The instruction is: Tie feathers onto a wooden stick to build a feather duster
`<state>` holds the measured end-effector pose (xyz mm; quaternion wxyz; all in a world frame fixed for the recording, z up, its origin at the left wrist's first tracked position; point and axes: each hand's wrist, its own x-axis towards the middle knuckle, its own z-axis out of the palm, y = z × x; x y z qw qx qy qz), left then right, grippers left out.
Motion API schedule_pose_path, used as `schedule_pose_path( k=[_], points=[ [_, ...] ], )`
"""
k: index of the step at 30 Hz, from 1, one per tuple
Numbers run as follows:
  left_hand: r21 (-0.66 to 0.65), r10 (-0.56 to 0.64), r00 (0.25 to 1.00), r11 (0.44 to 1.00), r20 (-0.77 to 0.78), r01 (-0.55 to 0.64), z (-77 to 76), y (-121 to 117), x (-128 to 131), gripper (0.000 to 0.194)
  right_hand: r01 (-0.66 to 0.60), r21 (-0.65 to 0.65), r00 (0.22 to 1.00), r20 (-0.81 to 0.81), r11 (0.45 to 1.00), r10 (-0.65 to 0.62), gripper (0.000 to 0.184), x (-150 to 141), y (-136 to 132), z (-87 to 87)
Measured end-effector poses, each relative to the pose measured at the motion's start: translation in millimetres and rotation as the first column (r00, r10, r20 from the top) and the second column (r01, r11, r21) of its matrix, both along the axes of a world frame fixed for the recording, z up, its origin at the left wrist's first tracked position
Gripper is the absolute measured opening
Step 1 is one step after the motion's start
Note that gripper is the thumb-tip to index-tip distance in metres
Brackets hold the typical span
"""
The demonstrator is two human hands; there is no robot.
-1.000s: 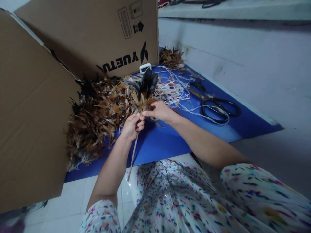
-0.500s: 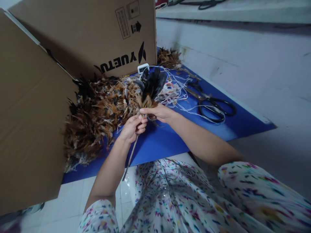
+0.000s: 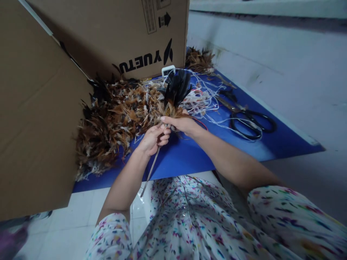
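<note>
A feather duster (image 3: 176, 90), with black feathers on top and brown ones below, stands tilted in front of me. Its thin stick (image 3: 150, 170) slants down past the table edge. My left hand (image 3: 155, 138) is closed round the stick just under the feathers. Pressed against the feather base, my right hand (image 3: 182, 124) is closed too, its thumb lying by the left fingertips. The finer detail between the fingers is hidden. Just left of the duster spreads a large heap of brown feathers (image 3: 119, 115).
Large scissors (image 3: 246, 121) with black handles lie on the blue tabletop (image 3: 179, 159) at right. White plastic strips (image 3: 202, 103) are tangled behind my right hand. A small white device (image 3: 168, 70) leans by the cardboard box (image 3: 151, 36). More feathers (image 3: 200, 59) lie near the wall.
The view has shifted, so the scene sits slightly further right. Both hands keep their hold on the duster, and a red strand now shows beside my right wrist.
</note>
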<state>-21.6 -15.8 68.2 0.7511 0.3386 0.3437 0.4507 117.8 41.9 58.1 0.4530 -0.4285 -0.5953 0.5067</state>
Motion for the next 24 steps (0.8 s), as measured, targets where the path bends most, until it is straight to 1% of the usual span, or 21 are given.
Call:
schedule_pose_path(
  k=[3, 5, 8, 10, 14, 19, 22, 24],
  points=[
    [-0.004, -0.008, 1.0, 1.0, -0.006, 0.008, -0.7, 0.5, -0.2, 0.022, -0.009, -0.006, 1.0, -0.008, 1.0, 0.009, 0.032, 0.5, -1.0, 1.4],
    [-0.009, -0.005, 1.0, 1.0, -0.022, 0.005, -0.7, 0.6, 0.5, 0.021, -0.012, -0.036, 1.0, -0.014, 0.999, 0.012, 0.03, 0.6, -1.5, 1.6],
    [-0.015, 0.007, 0.998, 1.0, -0.065, -0.008, 0.6, 0.3, 2.1, 0.018, -0.044, -0.091, 0.999, -0.009, 0.995, 0.043, 0.029, 0.6, -1.5, 1.1],
    [-0.023, 0.02, 0.995, 0.999, -0.1, -0.023, 1.9, -0.1, 3.3, 0.019, -0.051, -0.089, 0.999, 0.006, 0.995, 0.052, 0.027, 0.5, -1.8, 1.5],
    [-0.012, 0.007, 0.983, 1.0, -0.183, -0.009, 3.4, -0.6, 4.8, 0.028, -0.019, -0.085, 0.999, 0.047, 0.996, 0.023, 0.024, -0.5, -5.3, 6.0],
    [0.08, 0.004, 0.944, 0.997, -0.329, 0.024, 1.0, -1.0, 3.8, 0.048, 0.006, -0.116, 0.997, 0.083, 0.993, 0.004, 0.022, -2.3, -11.1, 11.6],
    [0.101, -0.012, 0.929, 0.993, -0.37, 0.053, -1.2, -1.2, 2.1, 0.053, 0.003, -0.132, 0.994, 0.112, 0.991, 0.012, 0.024, -2.2, -10.5, 8.7],
    [0.087, -0.029, 0.923, 0.994, -0.385, 0.067, -2.2, -1.3, 1.5, 0.052, 0.033, -0.103, 0.985, 0.173, 0.994, -0.014, 0.028, -1.7, -8.2, 4.5]
  ],
)
